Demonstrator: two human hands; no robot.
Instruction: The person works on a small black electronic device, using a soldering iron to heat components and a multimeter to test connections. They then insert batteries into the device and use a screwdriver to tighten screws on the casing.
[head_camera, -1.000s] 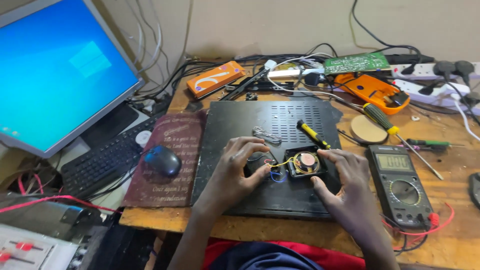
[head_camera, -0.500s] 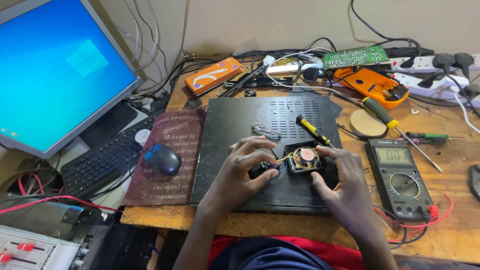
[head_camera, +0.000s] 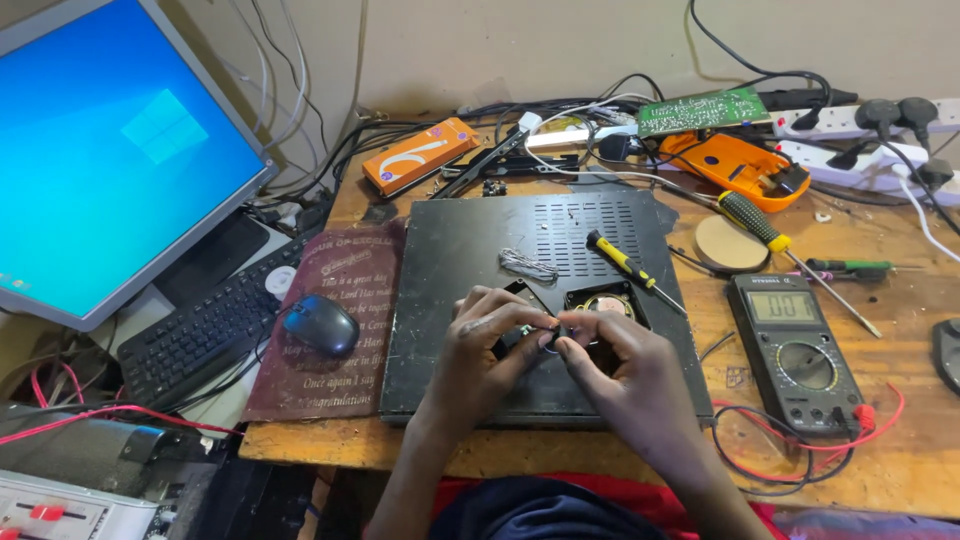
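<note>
Biggest thing on the bench is the monitor (head_camera: 110, 150) on the left, lit up blue, with a black keyboard (head_camera: 205, 330) tucked under its lower edge. Middle of the wooden desk (head_camera: 900, 440) is a flat black metal case (head_camera: 500, 260) with vent slots, and everything is happening on top of it. Left of the case sits a dark red mouse pad (head_camera: 350, 270) with a black mouse (head_camera: 322, 324) on it. Right of the case there's a multimeter (head_camera: 800, 345) lying flat, its red lead (head_camera: 800, 455) looping around the bottom.

Both hands meet over the near half of the case. The left hand (head_camera: 480, 355) and right hand (head_camera: 630, 370) have their fingertips pinched together on a small speaker part (head_camera: 552, 335), thumb and forefinger of each closed tight on it. The piece is tiny and mostly covered, so I can't tell exactly what it looks like. It sits just in front of a round speaker (head_camera: 605, 303) resting on the case, right above the right hand's knuckles.

Smaller stuff: a yellow-and-black screwdriver (head_camera: 620, 258) lying on the vents, a little coil of solder wire (head_camera: 527, 265) beside it, a bigger green-and-yellow screwdriver (head_camera: 755, 222) off to the right, an orange box (head_camera: 418, 155) at the back, and a green circuit board (head_camera: 703, 110) near the wall.
</note>
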